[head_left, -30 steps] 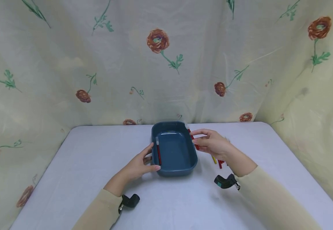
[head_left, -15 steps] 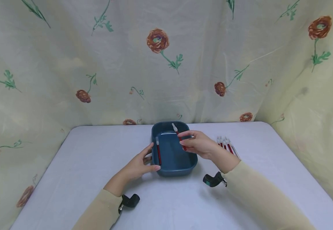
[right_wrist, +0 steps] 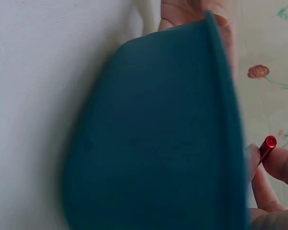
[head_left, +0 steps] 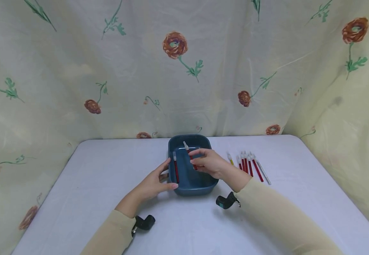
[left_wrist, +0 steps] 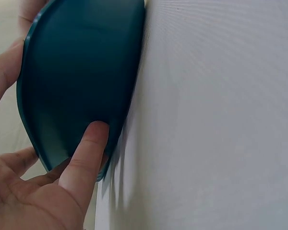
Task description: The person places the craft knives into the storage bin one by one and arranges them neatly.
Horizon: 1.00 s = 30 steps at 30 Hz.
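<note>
My right hand [head_left: 208,163] is over the blue plastic tray [head_left: 194,191], pinching a slim red craft knife [head_left: 186,146] with a clear cap pointing away from me. In the right wrist view, the round red butt end of this knife [right_wrist: 270,141] shows between thumb and finger above the rim. My left hand [head_left: 154,182] rests against the tray's near left corner. Its thumb [left_wrist: 89,148] presses the outer wall in the left wrist view, while other fingers touch the rim. Inside the tray, another red capped craft knife [head_left: 176,170] lies along the left wall.
On the white table [head_left: 107,159], right of the tray, several capped craft knives lie side by side: red ones [head_left: 257,171], a silver one [head_left: 264,173] at the right end and a yellow one [head_left: 230,159] at the left. A flowered curtain [head_left: 123,63] hangs behind.
My right hand has carried the red craft knife leftward from the tray's right rim to over its inside. The knives on the table have come into view. My left hand and the tray have stayed put.
</note>
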### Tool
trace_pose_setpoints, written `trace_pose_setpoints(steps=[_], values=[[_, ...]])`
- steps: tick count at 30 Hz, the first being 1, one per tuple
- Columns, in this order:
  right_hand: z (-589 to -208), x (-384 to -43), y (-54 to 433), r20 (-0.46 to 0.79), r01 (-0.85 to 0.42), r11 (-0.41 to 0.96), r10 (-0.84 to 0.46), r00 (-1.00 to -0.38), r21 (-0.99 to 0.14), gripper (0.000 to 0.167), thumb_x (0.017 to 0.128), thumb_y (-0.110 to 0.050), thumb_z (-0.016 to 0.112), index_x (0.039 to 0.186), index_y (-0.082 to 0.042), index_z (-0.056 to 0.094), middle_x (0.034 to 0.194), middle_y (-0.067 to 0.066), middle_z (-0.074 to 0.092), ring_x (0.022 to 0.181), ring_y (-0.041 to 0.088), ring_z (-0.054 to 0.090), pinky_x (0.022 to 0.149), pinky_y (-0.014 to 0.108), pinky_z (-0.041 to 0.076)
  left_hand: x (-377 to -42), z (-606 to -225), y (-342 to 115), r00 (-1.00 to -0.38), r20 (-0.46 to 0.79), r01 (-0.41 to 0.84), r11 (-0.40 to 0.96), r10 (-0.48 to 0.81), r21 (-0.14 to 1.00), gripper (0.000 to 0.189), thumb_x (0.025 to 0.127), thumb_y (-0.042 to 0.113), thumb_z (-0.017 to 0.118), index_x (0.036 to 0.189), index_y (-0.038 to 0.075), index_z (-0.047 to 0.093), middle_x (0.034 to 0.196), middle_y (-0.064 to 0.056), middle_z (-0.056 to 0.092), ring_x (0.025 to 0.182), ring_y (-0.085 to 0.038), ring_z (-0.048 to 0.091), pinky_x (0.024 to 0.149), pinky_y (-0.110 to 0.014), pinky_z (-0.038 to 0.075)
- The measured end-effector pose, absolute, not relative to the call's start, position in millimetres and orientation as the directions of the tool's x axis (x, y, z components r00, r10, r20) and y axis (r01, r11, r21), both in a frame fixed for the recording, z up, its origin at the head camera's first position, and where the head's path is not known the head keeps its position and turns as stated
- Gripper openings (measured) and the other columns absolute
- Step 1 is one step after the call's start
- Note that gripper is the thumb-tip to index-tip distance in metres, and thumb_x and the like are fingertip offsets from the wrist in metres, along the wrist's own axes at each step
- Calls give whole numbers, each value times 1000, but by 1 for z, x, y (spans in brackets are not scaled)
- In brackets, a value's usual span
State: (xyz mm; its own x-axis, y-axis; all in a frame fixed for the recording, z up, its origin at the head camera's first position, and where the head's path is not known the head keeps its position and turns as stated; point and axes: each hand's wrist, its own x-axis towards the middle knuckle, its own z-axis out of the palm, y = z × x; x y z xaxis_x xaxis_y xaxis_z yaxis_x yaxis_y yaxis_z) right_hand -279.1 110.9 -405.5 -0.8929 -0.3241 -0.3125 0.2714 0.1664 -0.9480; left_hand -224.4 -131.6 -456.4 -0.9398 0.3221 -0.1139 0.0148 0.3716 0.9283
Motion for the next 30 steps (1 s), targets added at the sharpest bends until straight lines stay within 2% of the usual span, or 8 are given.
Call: trace_pose_setpoints(steps=[10, 30], values=[[-421, -284, 95, -346, 293, 205, -308, -886, -934, 37, 97, -4, 64, 134, -1, 58, 114, 14, 60, 86, 21, 59, 76, 26, 55, -225, -458, -131, -943, -138, -10, 387, 303, 922, 98, 85, 32, 82, 161, 31, 21, 162, -11, 28, 144, -38, 36, 109, -55, 40], [-436, -290, 77, -398, 321, 294, -258, -880, -900, 31, 95, -3, 67, 126, -4, 65, 115, 14, 61, 83, 20, 60, 72, 26, 57, -225, -457, -132, -938, -121, 6, 364, 326, 931, 96, 87, 29, 81, 161, 28, 20, 163, -13, 27, 143, -39, 37, 109, -53, 40]])
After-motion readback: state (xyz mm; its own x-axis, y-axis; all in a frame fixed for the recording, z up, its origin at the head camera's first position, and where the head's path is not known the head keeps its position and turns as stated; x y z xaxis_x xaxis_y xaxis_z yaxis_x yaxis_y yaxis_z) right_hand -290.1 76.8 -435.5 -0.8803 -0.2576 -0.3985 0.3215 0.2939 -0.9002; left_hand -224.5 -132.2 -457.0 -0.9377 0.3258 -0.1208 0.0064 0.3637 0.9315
